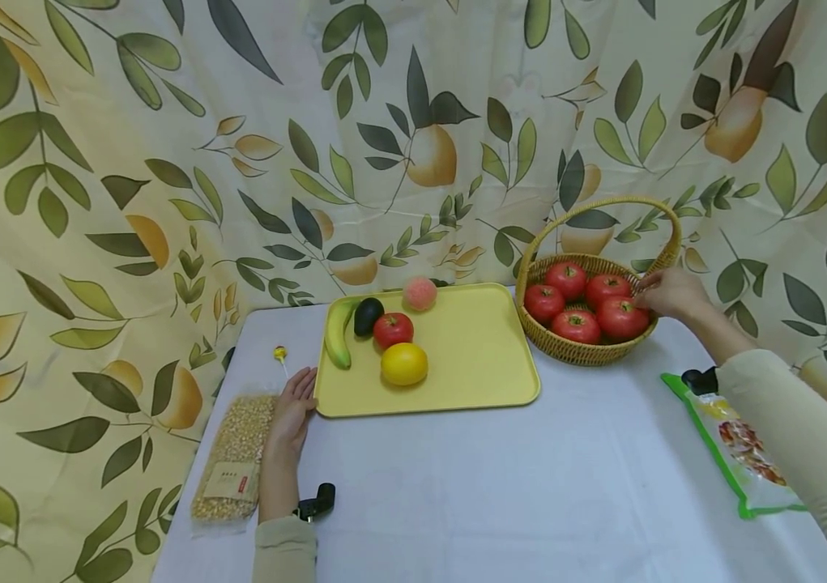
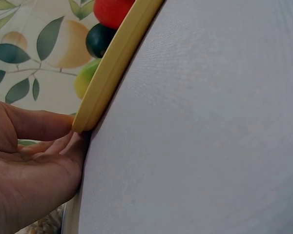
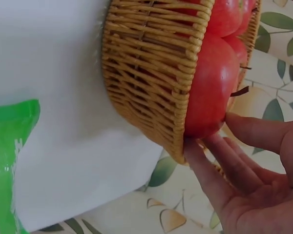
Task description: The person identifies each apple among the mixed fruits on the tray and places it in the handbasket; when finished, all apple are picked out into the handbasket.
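Note:
At the right of the back edge stands a wicker basket (image 1: 566,352) holding several red apples (image 1: 577,327). My right hand (image 1: 675,293) is at the basket's right side, its thumb and fingertips gripping the rightmost apple (image 3: 212,90), which still sits inside the rim. A yellow tray (image 1: 471,356) carries a banana (image 1: 338,336), an avocado (image 1: 368,317), a peach (image 1: 419,293), a red apple (image 1: 393,330) and a lemon (image 1: 404,364). My left hand (image 1: 292,417) rests beside the tray's near left corner, thumb touching the rim and fingers fairly straight.
Left of my left forearm lies a clear bag of corn kernels (image 1: 234,453), with a small yellow lollipop (image 1: 279,354) behind it. A green-edged snack packet (image 1: 741,453) lies partly under my right sleeve. A leaf-patterned curtain (image 1: 413,162) hangs behind the white table (image 1: 457,494).

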Demonstrator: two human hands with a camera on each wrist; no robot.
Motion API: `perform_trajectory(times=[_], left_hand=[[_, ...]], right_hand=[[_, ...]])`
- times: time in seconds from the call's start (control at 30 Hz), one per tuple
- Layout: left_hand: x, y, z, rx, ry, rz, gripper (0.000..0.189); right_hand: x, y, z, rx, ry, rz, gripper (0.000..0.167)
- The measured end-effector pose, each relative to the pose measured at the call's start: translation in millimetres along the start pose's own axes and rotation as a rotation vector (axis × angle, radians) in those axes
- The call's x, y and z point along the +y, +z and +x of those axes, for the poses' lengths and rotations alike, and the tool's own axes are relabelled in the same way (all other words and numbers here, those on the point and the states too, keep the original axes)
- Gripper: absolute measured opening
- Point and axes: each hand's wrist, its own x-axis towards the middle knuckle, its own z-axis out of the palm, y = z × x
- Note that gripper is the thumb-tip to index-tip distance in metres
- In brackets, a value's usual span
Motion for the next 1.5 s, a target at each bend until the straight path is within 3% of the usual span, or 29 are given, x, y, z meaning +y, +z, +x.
perform_trajectory(times=[0.2,0.33,0.47,0.63,1.0,1.3,1.5], left_hand=[[2.1,-0.5,-0.2,0.002,0.004,-0.002,0.079],[2.3,1.0,-1.0,-0.007,0.008,0.000,0.079],[1.3,0.6,-1.8,-0.016,0.015,0.007,0.078],[0.5,-0.3,-0.6,-0.007,0.015,0.008,0.078],[2.1,1.8,-1.9,-0.012,0.013,-0.014,0.079],[-0.3,-0.6,-0.4,-0.011,0.027,0.002,0.079],[-1.3,-2.4,2.2,-0.019,0.046,-0.002,0.079]], right_hand=[[-7,2,0.2,0.059,-0.033,-0.028,0.044],[-14,4,-3.1,0.141,-0.041,-0.058,0.042],[-36,5,-10.8,0.174,-0.044,0.016,0.042],[-67,7,-16.6,0.130,-0.060,0.179,0.044],[-119,28,-21.7,0.041,-0.116,0.388,0.042],[-156,49,-19.9,-0.066,-0.177,0.502,0.045],[-174,64,-16.0,-0.107,-0.153,0.495,0.044]])
